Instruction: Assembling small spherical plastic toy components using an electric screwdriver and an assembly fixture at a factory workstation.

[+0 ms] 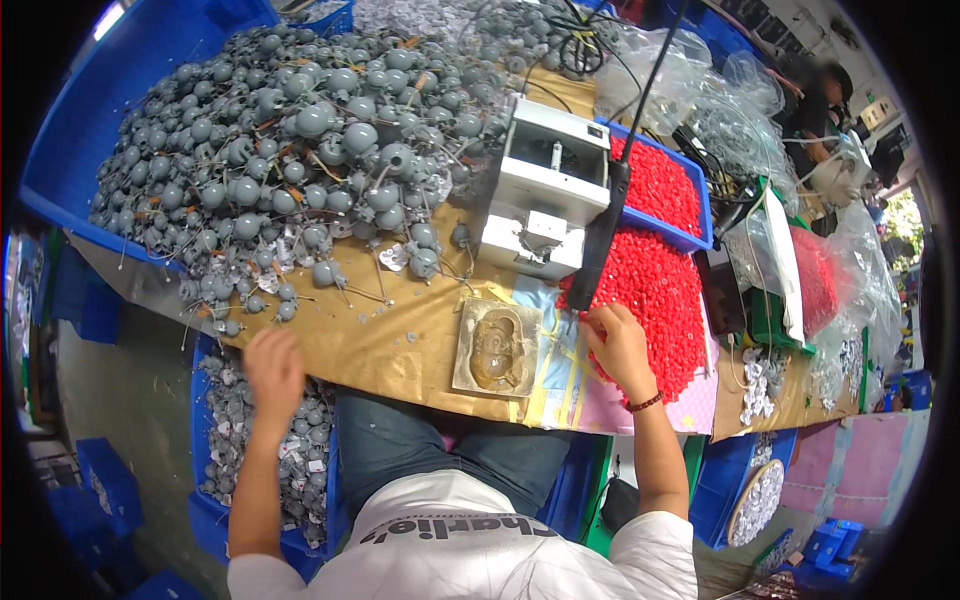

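Observation:
My left hand (274, 372), smeared by motion, is over the table's front edge, just below the near end of a big heap of grey ball-shaped parts (300, 150) with thin wires. Whether it holds anything cannot be made out. At the left edge of a pile of small red plastic pieces (655, 300), my right hand (618, 345) has its fingers bent together; what is between the fingertips is hidden. Just beyond those fingertips is the lower end of a long black tool (600, 235). Between my hands lies a square block with a rounded hollow (494, 347), like a mould.
A white machine (545, 190) stands behind the block, with a blue tray (704, 215) of red pieces beside it. Under the table's left edge is a blue crate (203, 440) of grey parts. Clear plastic bags (735, 95) and a person (815, 110) are at far right.

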`<state>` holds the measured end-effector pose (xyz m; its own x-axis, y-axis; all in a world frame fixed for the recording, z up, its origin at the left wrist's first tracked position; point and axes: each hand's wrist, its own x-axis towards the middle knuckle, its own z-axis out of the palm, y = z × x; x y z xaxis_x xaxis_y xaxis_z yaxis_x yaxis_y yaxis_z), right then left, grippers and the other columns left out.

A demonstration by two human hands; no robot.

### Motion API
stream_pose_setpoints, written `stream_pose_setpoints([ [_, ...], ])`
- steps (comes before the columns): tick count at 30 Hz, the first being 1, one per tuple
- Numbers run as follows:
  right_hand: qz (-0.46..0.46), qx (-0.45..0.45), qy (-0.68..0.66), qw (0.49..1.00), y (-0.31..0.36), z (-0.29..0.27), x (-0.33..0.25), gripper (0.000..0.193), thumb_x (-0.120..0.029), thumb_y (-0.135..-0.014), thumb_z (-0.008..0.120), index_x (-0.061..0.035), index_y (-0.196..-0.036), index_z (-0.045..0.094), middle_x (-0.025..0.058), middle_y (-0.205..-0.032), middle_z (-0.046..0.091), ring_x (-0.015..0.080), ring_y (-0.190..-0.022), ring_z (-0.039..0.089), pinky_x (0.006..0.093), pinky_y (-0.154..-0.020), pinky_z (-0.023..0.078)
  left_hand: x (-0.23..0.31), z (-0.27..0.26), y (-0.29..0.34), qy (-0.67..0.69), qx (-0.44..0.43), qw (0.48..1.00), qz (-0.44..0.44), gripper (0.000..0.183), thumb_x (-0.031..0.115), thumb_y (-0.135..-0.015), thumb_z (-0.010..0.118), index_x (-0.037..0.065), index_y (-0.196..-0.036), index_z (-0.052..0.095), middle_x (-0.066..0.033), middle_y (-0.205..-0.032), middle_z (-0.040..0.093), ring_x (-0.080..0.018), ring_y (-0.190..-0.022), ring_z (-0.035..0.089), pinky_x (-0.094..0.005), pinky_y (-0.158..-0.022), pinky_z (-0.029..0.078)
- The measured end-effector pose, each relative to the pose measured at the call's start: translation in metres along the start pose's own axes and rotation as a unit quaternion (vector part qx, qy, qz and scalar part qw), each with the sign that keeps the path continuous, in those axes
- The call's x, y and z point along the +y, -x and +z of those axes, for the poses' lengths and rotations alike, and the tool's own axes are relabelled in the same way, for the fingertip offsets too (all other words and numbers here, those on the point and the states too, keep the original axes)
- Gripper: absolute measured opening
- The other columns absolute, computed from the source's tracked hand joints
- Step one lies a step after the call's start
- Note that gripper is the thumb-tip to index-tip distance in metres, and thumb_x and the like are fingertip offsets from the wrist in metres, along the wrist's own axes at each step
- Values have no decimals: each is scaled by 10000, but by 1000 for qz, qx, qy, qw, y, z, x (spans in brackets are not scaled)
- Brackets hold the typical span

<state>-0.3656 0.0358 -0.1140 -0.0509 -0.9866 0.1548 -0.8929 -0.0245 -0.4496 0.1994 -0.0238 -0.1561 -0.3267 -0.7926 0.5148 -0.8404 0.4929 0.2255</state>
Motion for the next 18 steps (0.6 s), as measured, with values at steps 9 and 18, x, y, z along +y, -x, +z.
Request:
stream_pose_setpoints([
  [9,-94,71,87,989,-2,27,0,105,-47,-802,724,-44,-887,661,124,-823,606,329,-796,609,450,-666,503,90,90,-155,-33,-49,974,217,233,71,-830,627,53,-1061,652,-99,-1130,658,-300,-1214,561,-504,-1008,443],
  [18,-62,97,-10,993,2,16,2,153,15,-813,713,-30,-935,633,126,-852,631,292,-746,638,408,-648,527,122,32,-68,141,-251,934,211,361,41,-868,601,6,-1227,620,-150,-1235,622,-338,-1138,604,-382,-965,534],
])
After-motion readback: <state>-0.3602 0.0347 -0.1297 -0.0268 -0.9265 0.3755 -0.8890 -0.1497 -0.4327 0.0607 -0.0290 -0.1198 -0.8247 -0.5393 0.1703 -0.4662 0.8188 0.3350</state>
